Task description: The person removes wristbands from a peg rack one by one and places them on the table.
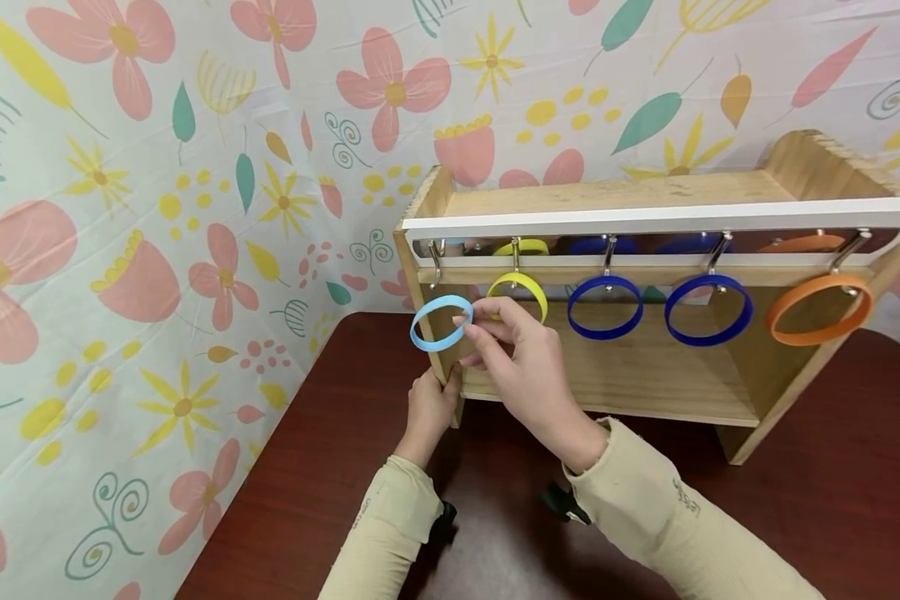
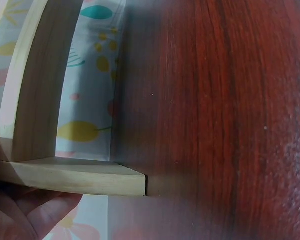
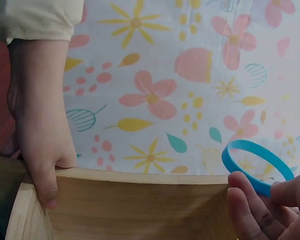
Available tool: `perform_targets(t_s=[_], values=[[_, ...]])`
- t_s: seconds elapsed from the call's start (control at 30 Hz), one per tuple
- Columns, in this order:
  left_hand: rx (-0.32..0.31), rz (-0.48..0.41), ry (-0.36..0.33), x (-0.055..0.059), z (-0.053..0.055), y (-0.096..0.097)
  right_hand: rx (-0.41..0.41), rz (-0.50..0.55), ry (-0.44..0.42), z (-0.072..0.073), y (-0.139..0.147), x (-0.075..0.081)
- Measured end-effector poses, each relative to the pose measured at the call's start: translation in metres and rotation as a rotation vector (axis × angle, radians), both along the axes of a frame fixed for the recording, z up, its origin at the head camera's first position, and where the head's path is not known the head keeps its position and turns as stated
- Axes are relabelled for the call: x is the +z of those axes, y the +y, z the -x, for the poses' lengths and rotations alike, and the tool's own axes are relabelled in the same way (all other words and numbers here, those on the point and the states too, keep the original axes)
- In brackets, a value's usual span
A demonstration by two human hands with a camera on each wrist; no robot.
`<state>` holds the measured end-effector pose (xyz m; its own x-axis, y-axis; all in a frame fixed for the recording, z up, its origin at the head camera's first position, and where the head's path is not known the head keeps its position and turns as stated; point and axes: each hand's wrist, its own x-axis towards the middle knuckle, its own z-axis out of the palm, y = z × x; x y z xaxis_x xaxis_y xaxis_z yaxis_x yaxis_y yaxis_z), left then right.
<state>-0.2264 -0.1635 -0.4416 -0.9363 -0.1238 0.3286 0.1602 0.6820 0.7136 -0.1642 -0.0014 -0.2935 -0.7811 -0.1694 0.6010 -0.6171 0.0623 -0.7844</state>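
Between the thumb and fingers of my right hand (image 1: 521,358) I pinch a light blue wristband (image 1: 420,327). It is held just in front of and below the leftmost metal hook (image 1: 436,265), which carries no band. My left hand (image 1: 429,412) grips the left side panel of a wooden rack (image 1: 615,375). In the left wrist view its fingers (image 2: 55,212) wrap under the panel's edge. From the other hooks hang a yellow wristband (image 1: 543,300), partly behind my right hand, two dark blue wristbands (image 1: 606,335) and an orange wristband (image 1: 817,336).
The rack stands on a dark red wooden table (image 1: 300,467). It has a white front rail (image 1: 645,213) with a shiny strip behind the hooks. A flower-patterned cloth (image 1: 157,317) covers the wall at the left and back.
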Motion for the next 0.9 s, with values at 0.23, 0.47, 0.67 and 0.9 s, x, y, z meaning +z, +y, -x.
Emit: perform_targets(t_s=[0.23,0.47,0.67,0.9], values=[[0.017,0.028,0.033,-0.002,0.001,-0.002,0.027,-0.025,-0.049,-0.005,0.006,-0.003],[0.012,0.032,0.045,0.000,0.001,-0.001,0.032,-0.074,-0.102,-0.007,0.015,-0.008],[-0.002,0.052,0.057,0.000,0.000,-0.001,0.041,-0.089,-0.137,-0.009,0.020,-0.015],[-0.015,0.081,0.086,-0.001,0.000,0.000,0.068,-0.087,-0.171,-0.014,0.026,-0.021]])
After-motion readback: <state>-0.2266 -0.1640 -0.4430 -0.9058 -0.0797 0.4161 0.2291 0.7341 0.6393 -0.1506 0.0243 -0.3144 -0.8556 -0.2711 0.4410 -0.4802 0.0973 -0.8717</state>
